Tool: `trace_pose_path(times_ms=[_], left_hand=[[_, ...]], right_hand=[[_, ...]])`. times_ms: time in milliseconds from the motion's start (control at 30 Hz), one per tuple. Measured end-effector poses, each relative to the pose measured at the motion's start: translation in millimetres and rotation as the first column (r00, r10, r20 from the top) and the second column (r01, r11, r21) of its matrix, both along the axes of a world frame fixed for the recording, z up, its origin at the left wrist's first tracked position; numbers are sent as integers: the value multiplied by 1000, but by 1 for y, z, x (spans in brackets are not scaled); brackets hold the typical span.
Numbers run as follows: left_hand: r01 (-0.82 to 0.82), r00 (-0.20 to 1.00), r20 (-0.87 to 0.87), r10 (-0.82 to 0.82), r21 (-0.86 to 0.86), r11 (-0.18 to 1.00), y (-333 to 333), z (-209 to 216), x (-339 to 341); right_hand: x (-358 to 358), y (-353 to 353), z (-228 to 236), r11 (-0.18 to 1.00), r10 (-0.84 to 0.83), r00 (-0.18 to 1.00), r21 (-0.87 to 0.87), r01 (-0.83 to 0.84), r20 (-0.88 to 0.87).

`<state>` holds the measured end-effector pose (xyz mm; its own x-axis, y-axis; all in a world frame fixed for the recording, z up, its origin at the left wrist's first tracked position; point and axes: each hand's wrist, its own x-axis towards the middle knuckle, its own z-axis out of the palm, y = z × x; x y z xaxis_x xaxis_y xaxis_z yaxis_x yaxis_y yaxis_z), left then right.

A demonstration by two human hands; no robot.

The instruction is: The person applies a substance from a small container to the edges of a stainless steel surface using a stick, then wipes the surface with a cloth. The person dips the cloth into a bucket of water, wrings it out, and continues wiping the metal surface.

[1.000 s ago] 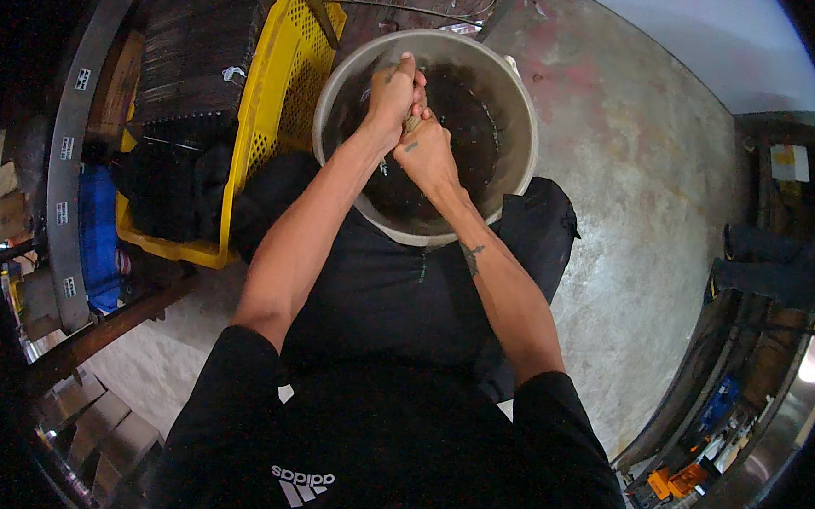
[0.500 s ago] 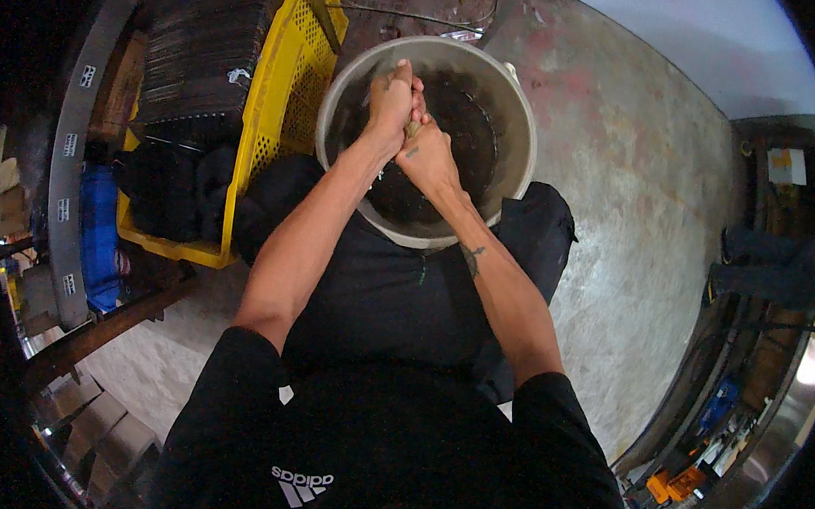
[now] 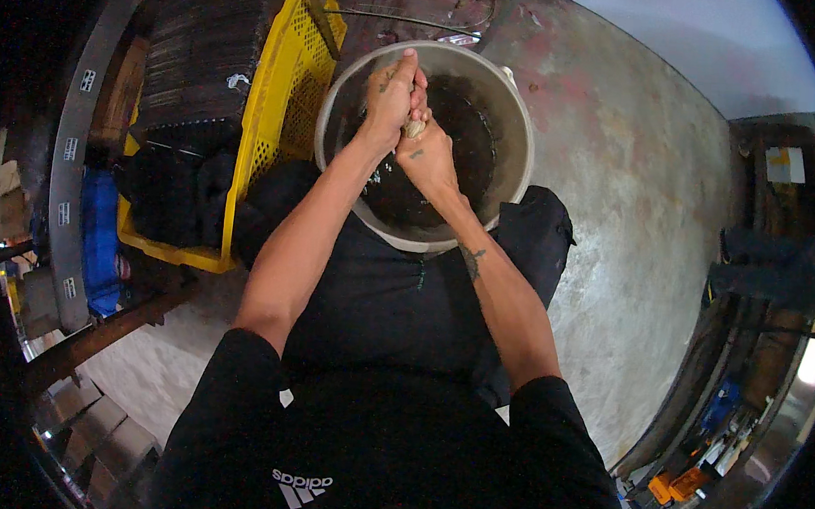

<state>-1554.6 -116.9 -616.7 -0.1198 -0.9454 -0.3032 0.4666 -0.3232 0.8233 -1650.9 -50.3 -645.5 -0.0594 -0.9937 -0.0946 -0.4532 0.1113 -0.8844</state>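
A grey plastic bucket (image 3: 518, 159) with dark liquid inside stands on the floor between my knees. Both hands are over its middle, pressed together. My left hand (image 3: 393, 92) is closed around the upper part of a small pale object (image 3: 415, 128). My right hand (image 3: 428, 159) grips the same object from below. Most of the object is hidden by my fingers, so I cannot tell what it is.
A yellow perforated crate (image 3: 281, 110) stands to the left of the bucket, with dark stacked items behind it. A blue thing (image 3: 100, 238) and a metal rail (image 3: 67, 154) lie further left. Stained concrete floor (image 3: 630, 220) spreads to the right, towards cluttered shelving.
Both hands have stayed clasped over the bucket, shifting slightly; the left hand has risen a little above the right.
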Motion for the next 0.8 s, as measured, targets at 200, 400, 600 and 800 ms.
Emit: trace_pose_path(times_ms=[200,400,600,800], left_hand=[[41,999,-11,-41,-13,999,0,4,0],[93,988,138,-68,-182,979,-12,14,24],[15,998,69,-7,-124,992,-7,25,42],[26,997,66,-26,4,1000,31,28,41]], right_hand=[[-10,-6,-6,994,107,994,-20,-107,-15],[-45,-4,-18,921,390,789,185,-344,-474],[-40,-34,-61,821,570,433,493,-286,-698],[-41,-77,-118,593,797,367,738,-323,-480]])
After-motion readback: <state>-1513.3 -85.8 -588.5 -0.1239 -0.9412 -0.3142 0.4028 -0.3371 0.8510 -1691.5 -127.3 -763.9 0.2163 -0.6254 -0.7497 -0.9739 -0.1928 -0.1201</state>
